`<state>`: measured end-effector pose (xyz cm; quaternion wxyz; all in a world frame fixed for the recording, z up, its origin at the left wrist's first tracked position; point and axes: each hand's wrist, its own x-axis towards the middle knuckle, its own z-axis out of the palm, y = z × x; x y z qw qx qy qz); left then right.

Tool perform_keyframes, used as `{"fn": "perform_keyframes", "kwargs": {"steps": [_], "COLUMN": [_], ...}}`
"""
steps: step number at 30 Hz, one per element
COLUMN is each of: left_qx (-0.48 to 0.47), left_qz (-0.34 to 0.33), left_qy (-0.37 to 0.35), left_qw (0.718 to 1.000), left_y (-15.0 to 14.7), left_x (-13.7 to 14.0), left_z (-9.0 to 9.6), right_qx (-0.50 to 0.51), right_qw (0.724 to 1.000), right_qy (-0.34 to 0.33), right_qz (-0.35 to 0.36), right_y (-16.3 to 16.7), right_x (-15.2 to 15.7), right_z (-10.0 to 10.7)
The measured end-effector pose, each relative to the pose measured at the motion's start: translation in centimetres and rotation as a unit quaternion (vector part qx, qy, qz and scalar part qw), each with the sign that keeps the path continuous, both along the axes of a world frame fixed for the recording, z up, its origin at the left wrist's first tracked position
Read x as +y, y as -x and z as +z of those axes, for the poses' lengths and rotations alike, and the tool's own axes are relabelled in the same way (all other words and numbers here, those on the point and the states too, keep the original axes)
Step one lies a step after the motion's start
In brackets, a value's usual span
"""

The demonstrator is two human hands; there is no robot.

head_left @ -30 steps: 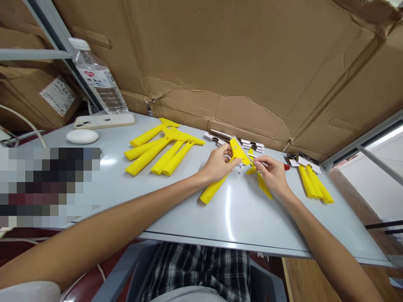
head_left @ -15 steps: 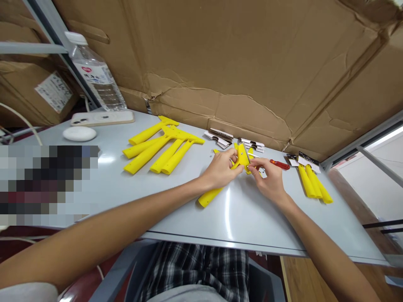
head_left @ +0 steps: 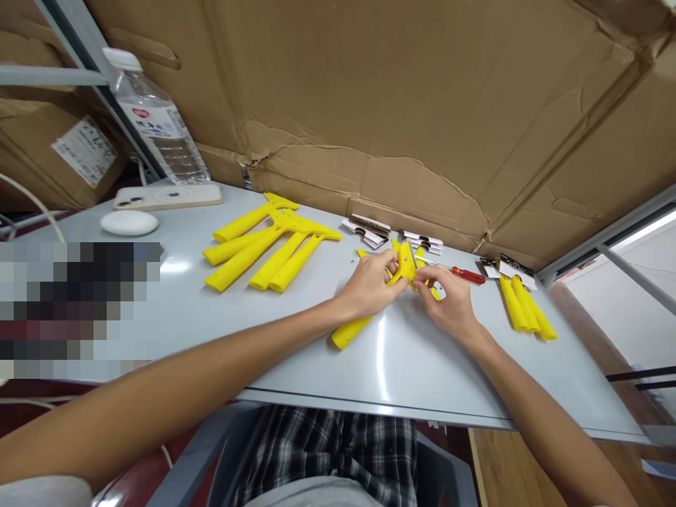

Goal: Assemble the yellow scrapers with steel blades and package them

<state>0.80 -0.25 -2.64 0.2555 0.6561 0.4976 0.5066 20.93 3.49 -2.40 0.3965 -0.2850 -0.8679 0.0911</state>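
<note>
In the head view, the left hand [head_left: 368, 284] grasps the yellow scraper [head_left: 405, 266] near its head, fingers curled around behind and thumb laid along the front; the handle slants down toward the near side of the table [head_left: 296, 359]. A second ago that head stood more upright and the right hand [head_left: 446, 296] was a little off it; now the right fingertips are drawn together at the head's right edge, along which a thin grey strip [head_left: 412, 255] runs. Against half a second ago, the hands have hardly shifted. To my eye, that means the work has settled into fine fitting or aligning at this edge. Whether the right fingers pinch something small, I cannot tell (they hide their own tips).

The screwdriver [head_left: 468, 275] lies just beyond the right hand, its red handle now in plain sight where a second ago the hand mostly covered it. It seems laid aside for now. More yellow tools [head_left: 248, 258] lie farther left, well apart from both hands.
</note>
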Motion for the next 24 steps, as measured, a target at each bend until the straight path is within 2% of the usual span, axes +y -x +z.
{"fn": "perform_keyframes", "kwargs": {"steps": [8,19,24], "left_qx": [0.011,0.037,0.050], "left_qz": [-0.007,0.003,0.000], "left_qy": [0.010,-0.001,0.005], "left_qw": [1.000,0.999,0.999], "left_y": [-0.01,-0.10,-0.07], "left_x": [0.13,-0.12,-0.18], "left_z": [-0.30,-0.19,-0.15], "right_qx": [-0.007,-0.017,-0.014], "right_qw": [0.996,0.997,0.994], "right_qy": [0.086,0.074,0.109], "right_qz": [-0.006,0.004,-0.003], "right_y": [-0.24,-0.27,-0.41], "right_x": [0.50,0.45,0.75], "right_z": [-0.42,-0.43,-0.69]}}
